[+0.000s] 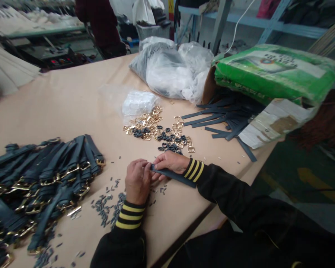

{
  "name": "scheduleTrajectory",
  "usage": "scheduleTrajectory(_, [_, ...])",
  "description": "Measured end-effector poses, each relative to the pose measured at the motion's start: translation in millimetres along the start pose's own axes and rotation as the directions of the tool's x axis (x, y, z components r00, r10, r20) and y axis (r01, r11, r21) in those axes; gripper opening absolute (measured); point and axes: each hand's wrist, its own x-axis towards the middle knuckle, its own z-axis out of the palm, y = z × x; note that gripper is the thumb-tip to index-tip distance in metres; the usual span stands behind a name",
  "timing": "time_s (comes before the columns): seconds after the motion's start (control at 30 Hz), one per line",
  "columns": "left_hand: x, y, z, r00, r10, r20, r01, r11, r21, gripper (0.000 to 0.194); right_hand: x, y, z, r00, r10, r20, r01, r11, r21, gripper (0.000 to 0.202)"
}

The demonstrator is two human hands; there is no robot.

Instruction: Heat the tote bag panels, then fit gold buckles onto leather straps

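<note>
A dark blue strap (181, 177) lies across between my two hands at the middle of the table. My right hand (171, 162) is closed on it, thumb on top. My left hand (137, 181) pinches at the strap's left end, its fingertips touching it. Just beyond my hands sit small dark loops (170, 143) and a heap of gold buckles (149, 121). Small dark pieces (103, 208) are scattered left of my left wrist. A large pile of dark straps with gold buckles (50, 167) covers the table's left side.
A green box (273, 70) lies at the back right, with loose dark straps (209, 117) spilling beside it. Plastic bags (170, 70) stand at the back, a smaller clear bag (139, 103) nearer. The table edge (195, 223) runs near my right forearm. Behind is a person (102, 26).
</note>
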Motion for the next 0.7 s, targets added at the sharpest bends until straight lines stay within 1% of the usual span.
scheduleTrajectory(0.03, [0, 1, 0.3, 0.999, 0.013, 0.046, -0.014, 1.0, 0.006, 0.02, 0, 0, 1, 1.0, 0.009, -0.004, -0.009, 1.0, 0.009, 0.014])
scheduleTrajectory(0.07, [-1, 2, 0.3, 0.996, -0.008, 0.088, 0.009, 1.0, -0.006, 0.021, 0, -1, 1, 1.0, 0.014, -0.008, -0.014, 1.0, 0.016, 0.015])
scheduleTrajectory(0.13, [0, 3, -1.0, 0.982, -0.113, 0.153, 0.12, 0.992, -0.037, 0.024, 0, -2, 2, 1.0, 0.011, -0.01, -0.01, 1.0, 0.027, 0.016])
scheduleTrajectory(0.2, [1, 4, -3.9, 0.948, -0.238, 0.21, 0.258, 0.963, -0.076, 0.027, -1, -3, 3, 1.0, 0.003, -0.012, -0.002, 0.999, 0.042, 0.016])
scheduleTrajectory(0.27, [4, 5, -7.4, 0.894, -0.344, 0.287, 0.396, 0.906, -0.148, 0.03, -2, -4, 5, 1.0, 0.001, 0.0, -0.001, 0.999, 0.054, 0.017])
scheduleTrajectory(0.3, [5, 5, -8.9, 0.859, -0.389, 0.333, 0.47, 0.857, -0.211, 0.031, -3, -4, 6, 1.0, 0.002, 0.007, -0.002, 0.998, 0.056, 0.017])
scheduleTrajectory(0.33, [5, 5, -10.1, 0.819, -0.428, 0.382, 0.546, 0.786, -0.289, 0.032, -3, -5, 7, 1.0, 0.002, 0.016, -0.003, 0.998, 0.055, 0.017])
scheduleTrajectory(0.4, [6, 5, -11.2, 0.743, -0.483, 0.463, 0.667, 0.591, -0.453, 0.033, -3, -7, 11, 0.999, -0.001, 0.044, 0.0, 0.999, 0.036, 0.017])
scheduleTrajectory(0.43, [6, 5, -11.2, 0.717, -0.5, 0.486, 0.697, 0.494, -0.52, 0.033, -2, -8, 12, 0.998, -0.006, 0.055, 0.005, 1.0, 0.016, 0.017])
scheduleTrajectory(0.47, [6, 4, -10.8, 0.702, -0.515, 0.492, 0.707, 0.418, -0.571, 0.034, -2, -8, 14, 0.998, -0.014, 0.058, 0.015, 1.0, -0.01, 0.018])
scheduleTrajectory(0.5, [6, 4, -10.2, 0.693, -0.527, 0.492, 0.708, 0.37, -0.602, 0.034, -1, -9, 16, 0.998, -0.024, 0.053, 0.027, 0.999, -0.047, 0.018])
scheduleTrajectory(0.57, [5, 3, -8.6, 0.695, -0.538, 0.477, 0.698, 0.344, -0.629, 0.034, -2, -9, 20, 0.999, -0.044, 0.027, 0.047, 0.991, -0.128, 0.019])
scheduleTrajectory(0.63, [4, 2, -7.1, 0.707, -0.542, 0.454, 0.685, 0.368, -0.629, 0.032, -3, -9, 22, 0.998, -0.061, 0.003, 0.061, 0.984, -0.166, 0.018])
scheduleTrajectory(0.7, [3, 3, -6.5, 0.73, -0.535, 0.425, 0.661, 0.392, -0.64, 0.03, -6, -9, 23, 0.997, -0.078, 0.011, 0.079, 0.987, -0.139, 0.016])
